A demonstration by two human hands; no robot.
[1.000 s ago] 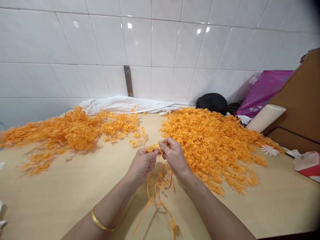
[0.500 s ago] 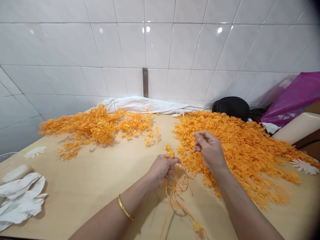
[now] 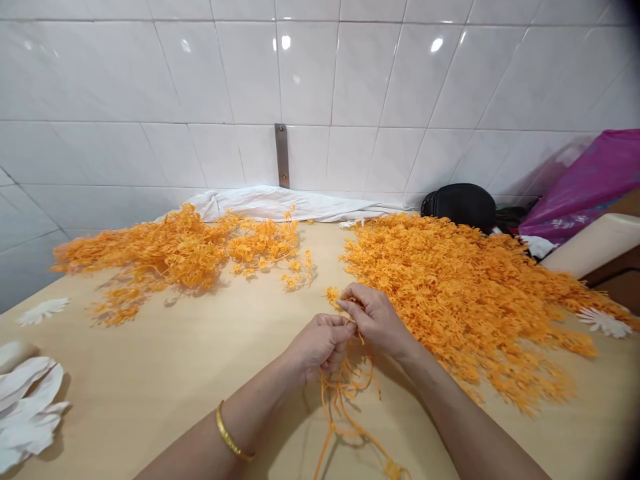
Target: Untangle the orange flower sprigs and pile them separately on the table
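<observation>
Near the middle of the table, my left hand [image 3: 323, 343] is closed in a pinch on a spray of orange artificial flowers [image 3: 332, 295]. Its thin orange stems [image 3: 345, 417] trail down below the fingers toward the table's front. My right hand [image 3: 373, 319] is closed as well, meeting the left at the spray just under the blossoms; its fingertips pinch the upper part. Exactly which stem lies between the fingers is hidden. Close by on the right spreads a big heap of orange flower sprays [image 3: 450, 287].
Another orange flower pile [image 3: 185, 250] lies at the back left. White cloth [image 3: 25, 413] and a white flower piece [image 3: 43, 311] sit at the left; another white flower [image 3: 604, 322] is far right. A black case [image 3: 460, 205] and purple bag [image 3: 580, 187] stand against the tiled wall.
My right hand has come down and left from over the right heap to meet my left hand at the spray. The left hand keeps its pinch. The view has shifted slightly.
</observation>
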